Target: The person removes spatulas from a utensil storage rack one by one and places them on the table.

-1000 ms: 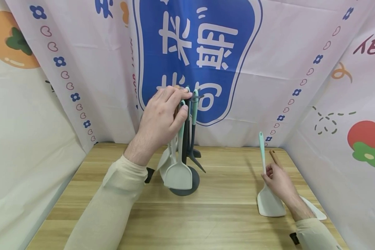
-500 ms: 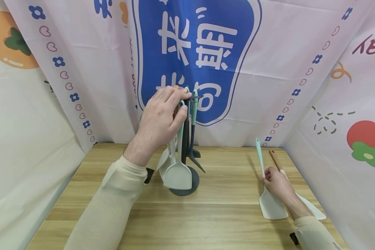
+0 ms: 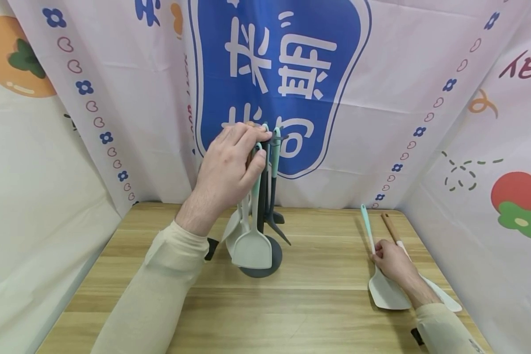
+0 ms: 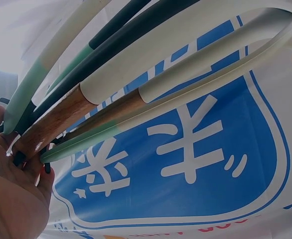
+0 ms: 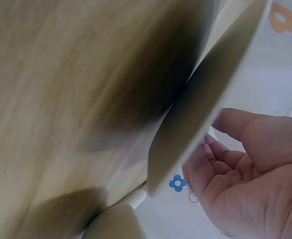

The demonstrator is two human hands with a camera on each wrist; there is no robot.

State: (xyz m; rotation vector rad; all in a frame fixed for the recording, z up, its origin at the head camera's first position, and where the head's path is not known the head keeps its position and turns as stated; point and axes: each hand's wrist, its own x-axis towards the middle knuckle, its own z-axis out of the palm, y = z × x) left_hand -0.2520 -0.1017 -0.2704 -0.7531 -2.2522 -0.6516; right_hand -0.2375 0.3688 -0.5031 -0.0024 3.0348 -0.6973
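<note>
My left hand point(image 3: 232, 162) grips the top of a dark utensil stand point(image 3: 272, 258), fingers over its hooks and thumb beside a mint handle. From the stand hang several utensils, including a pale spatula point(image 3: 252, 250) at the front. In the left wrist view, wooden handles point(image 4: 56, 119) and mint handles fan out from the palm. Over at the right, my right hand point(image 3: 396, 265) pinches the shaft of a mint-handled spatula point(image 3: 387, 293). Its pale blade slants low over the table, close-up in the right wrist view. Beside it lies a wooden-handled spatula point(image 3: 390, 227), partly hidden by the hand.
Everything stands on a wood-grain table point(image 3: 301, 314). A printed cloth point(image 3: 345, 147) hangs behind the table's back edge, and more cloth walls close in both sides. The wooden-handled spatula lies near the table's right edge.
The mint-handled spatula's handle has tipped down toward the table, and its blade has shifted slightly right. The left hand keeps its place on the stand.
</note>
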